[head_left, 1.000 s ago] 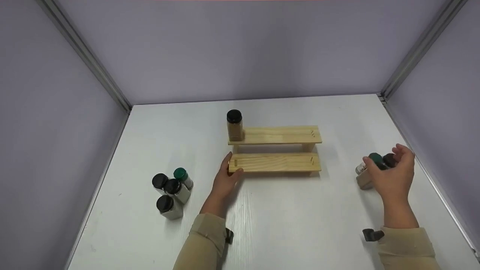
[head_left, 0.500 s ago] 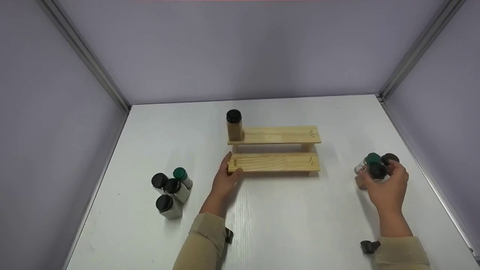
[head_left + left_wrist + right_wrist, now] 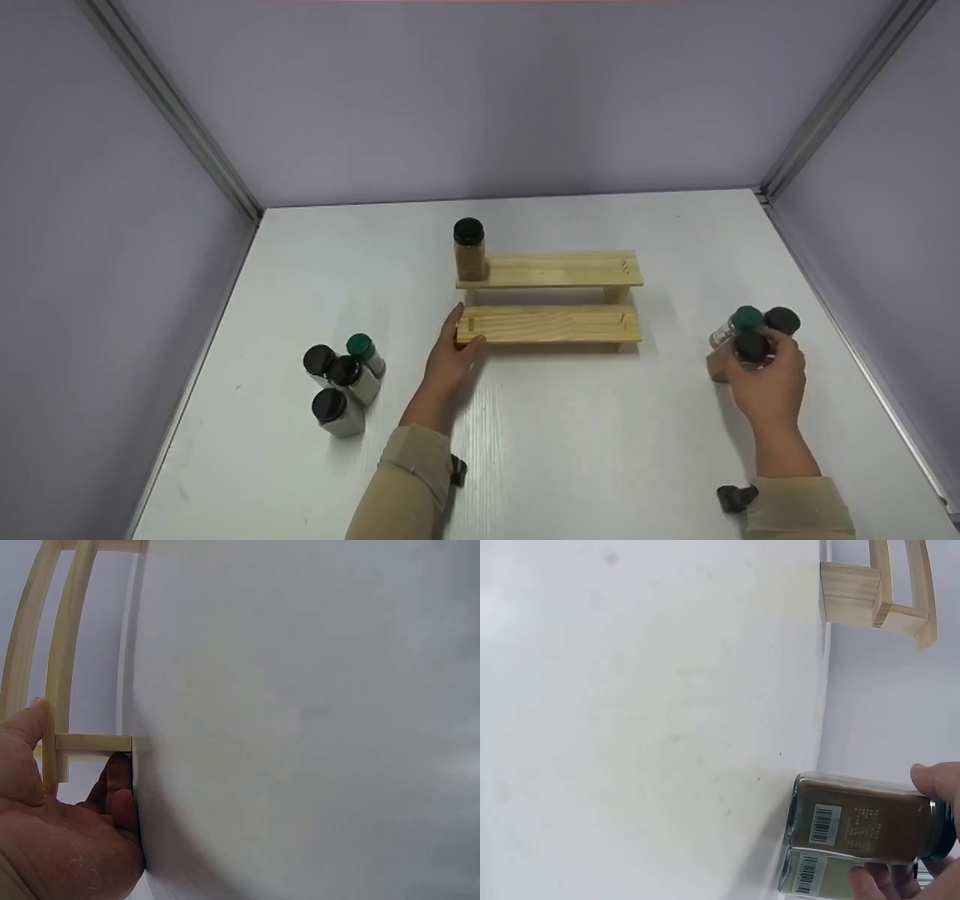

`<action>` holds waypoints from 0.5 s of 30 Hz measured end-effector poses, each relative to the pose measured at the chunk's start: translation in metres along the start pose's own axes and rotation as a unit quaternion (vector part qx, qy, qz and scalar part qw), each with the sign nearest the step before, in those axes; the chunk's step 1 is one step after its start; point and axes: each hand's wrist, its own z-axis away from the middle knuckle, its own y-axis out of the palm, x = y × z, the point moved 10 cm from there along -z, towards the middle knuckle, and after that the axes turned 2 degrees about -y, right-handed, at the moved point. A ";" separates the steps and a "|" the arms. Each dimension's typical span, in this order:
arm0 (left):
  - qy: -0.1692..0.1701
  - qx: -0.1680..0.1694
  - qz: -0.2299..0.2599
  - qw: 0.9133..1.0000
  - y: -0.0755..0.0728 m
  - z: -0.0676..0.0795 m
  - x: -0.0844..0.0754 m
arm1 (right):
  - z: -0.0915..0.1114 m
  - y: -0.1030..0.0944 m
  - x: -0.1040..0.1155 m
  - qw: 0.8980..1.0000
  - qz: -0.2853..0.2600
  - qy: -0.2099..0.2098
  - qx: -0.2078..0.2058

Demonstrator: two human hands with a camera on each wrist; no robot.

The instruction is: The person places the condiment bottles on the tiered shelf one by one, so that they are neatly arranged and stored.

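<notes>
At the right of the head view, my right hand (image 3: 772,386) grips a spice jar by its black cap (image 3: 751,346). In the right wrist view that jar (image 3: 862,821) holds brown powder and bears a barcode label. Close beside it are a green-capped jar (image 3: 747,319) and another black-capped jar (image 3: 782,321). My left hand (image 3: 448,367) holds the left end of the lower shelf of a two-tier wooden rack (image 3: 555,326), with the thumb at its front edge. A brown spice jar (image 3: 469,255) stands upright on the upper shelf's left end.
Several more jars stand in a cluster on the left, one a green-capped jar (image 3: 361,346), the others with black caps, such as the front jar (image 3: 340,415). Lilac panels (image 3: 510,105) enclose the white table (image 3: 600,450) at back and sides.
My right hand has come down over the right-hand jars and closed its fingers round a black cap. The left hand stays on the rack.
</notes>
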 end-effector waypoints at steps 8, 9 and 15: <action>-0.008 -0.013 0.006 1.000 -0.007 0.002 0.005 | 0.004 0.011 0.006 0.999 -0.030 -0.016 0.040; -0.009 -0.013 0.005 1.000 -0.006 0.002 0.005 | 0.004 0.010 0.006 0.998 -0.036 -0.020 0.042; -0.007 -0.001 0.008 1.000 0.000 -0.001 0.003 | 0.006 0.006 -0.003 0.995 -0.063 -0.034 0.063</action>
